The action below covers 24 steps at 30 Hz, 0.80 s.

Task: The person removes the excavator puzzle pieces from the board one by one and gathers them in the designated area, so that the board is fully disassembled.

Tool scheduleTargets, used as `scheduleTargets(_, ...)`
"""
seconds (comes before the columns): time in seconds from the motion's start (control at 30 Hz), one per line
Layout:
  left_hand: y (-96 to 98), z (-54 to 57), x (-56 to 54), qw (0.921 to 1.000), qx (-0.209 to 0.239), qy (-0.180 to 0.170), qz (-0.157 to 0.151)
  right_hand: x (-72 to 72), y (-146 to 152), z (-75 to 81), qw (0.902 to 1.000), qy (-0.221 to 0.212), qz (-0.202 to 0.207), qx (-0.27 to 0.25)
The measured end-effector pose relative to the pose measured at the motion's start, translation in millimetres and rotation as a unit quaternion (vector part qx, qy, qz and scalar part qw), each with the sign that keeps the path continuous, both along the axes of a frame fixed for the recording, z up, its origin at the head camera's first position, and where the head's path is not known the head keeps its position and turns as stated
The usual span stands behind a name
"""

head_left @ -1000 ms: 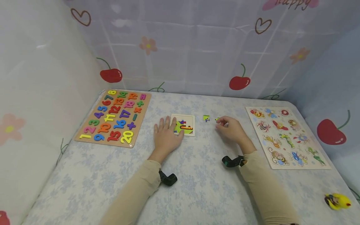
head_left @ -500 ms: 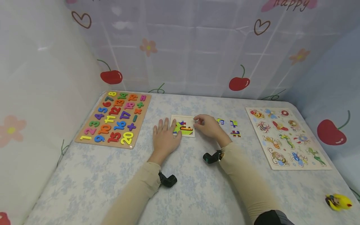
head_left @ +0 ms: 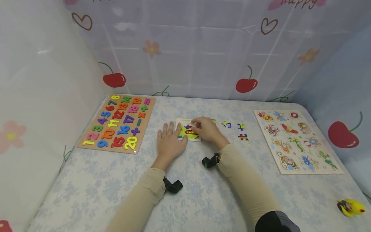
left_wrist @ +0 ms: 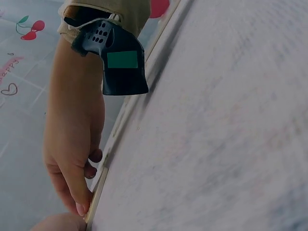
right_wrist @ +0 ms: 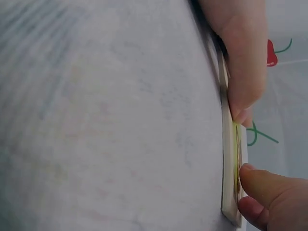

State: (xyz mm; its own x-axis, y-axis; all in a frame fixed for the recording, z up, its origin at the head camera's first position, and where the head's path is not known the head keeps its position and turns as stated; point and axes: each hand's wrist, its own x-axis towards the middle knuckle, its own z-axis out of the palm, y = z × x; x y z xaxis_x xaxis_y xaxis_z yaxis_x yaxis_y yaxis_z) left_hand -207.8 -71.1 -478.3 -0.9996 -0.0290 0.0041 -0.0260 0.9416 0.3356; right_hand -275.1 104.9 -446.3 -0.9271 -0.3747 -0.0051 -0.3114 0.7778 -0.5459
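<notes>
A small pale wooden puzzle tray (head_left: 183, 120) with a green, red and yellow picture lies mid-table in the head view. My left hand (head_left: 171, 145) rests flat at its left side, fingers spread, the thumb on the tray. Over the tray's upper right my right hand (head_left: 206, 129) bends its thumb and index finger together at a puzzle piece, mostly hidden beneath them. In the right wrist view, the thumb and finger of the right hand (right_wrist: 276, 192) touch the top of the tray (right_wrist: 226, 168), opposite the left hand (right_wrist: 245, 62).
Loose puzzle pieces (head_left: 241, 126) lie right of the tray, one partly behind the right hand. A number board (head_left: 116, 124) stands at the left, an insect picture board (head_left: 295, 141) at the right. A yellow toy duck (head_left: 350, 207) sits near the right front corner.
My right hand has moved left from the loose pieces to the tray's right edge, then a little farther in over the tray. The left hand has stayed in place.
</notes>
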Motion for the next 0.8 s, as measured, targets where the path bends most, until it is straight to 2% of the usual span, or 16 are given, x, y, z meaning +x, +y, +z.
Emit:
scheduleTargets(0.2,0.2,-0.9,-0.8,1.0000,0.005,-0.002,-0.002,0.5,-6.8,-3.6,0.9999,0.016,0.005,0.002)
scheduleTargets(0.8,-1.6,0.0,-1.9,0.9999,0.010,-0.001,-0.004,-4.8,-16.3,-8.0,0.9998,-0.012,0.010,-0.011)
